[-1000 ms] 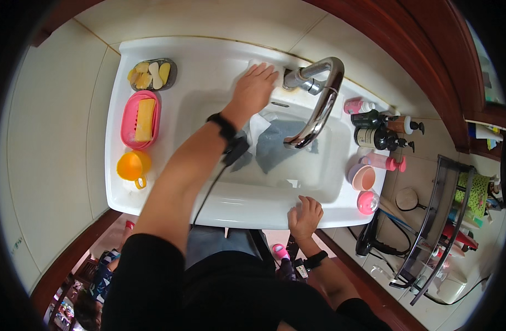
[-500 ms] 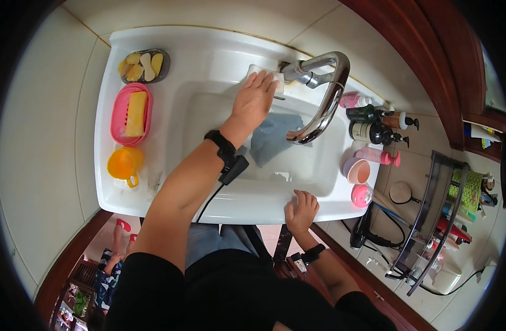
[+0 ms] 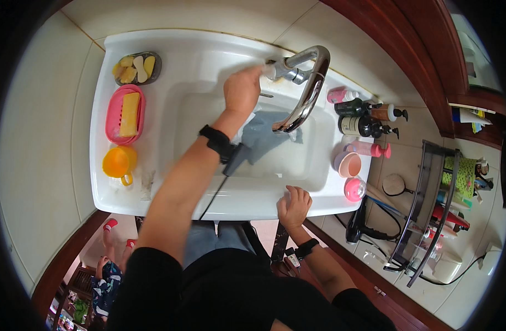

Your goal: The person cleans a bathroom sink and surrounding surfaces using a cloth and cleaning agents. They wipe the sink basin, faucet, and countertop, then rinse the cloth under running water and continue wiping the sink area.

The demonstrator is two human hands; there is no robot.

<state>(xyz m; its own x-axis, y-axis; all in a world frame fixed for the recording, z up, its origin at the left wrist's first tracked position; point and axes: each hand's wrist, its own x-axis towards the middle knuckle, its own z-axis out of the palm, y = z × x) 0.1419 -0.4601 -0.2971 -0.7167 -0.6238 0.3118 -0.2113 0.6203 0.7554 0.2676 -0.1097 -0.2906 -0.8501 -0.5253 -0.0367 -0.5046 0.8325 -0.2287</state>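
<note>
My left hand [image 3: 243, 91] is closed round a white cloth or sponge [image 3: 269, 70], mostly hidden by the fingers. It presses this against the base of the chrome faucet [image 3: 308, 91] at the back of the white sink [image 3: 209, 207]. My right hand [image 3: 295, 207] rests on the sink's front rim, fingers stretched out and holding nothing. Below the faucet's spout, a blue-grey cloth [image 3: 267, 140] lies in shallow water in the basin, beside something white partly hidden by my left forearm.
Along the left rim sit a dark dish of soap pieces [image 3: 152, 77], a pink soap dish [image 3: 110, 124] with a yellow bar [image 3: 130, 114], and a yellow mug [image 3: 118, 161]. Several pump bottles [image 3: 355, 126] and a pink cup [image 3: 350, 164] line the right. A person [image 3: 107, 278] is at lower left.
My left hand has gone from lying flat on the white piece to gripping it, and has moved slightly left, bringing it to the faucet base. My right hand stays on the rim.
</note>
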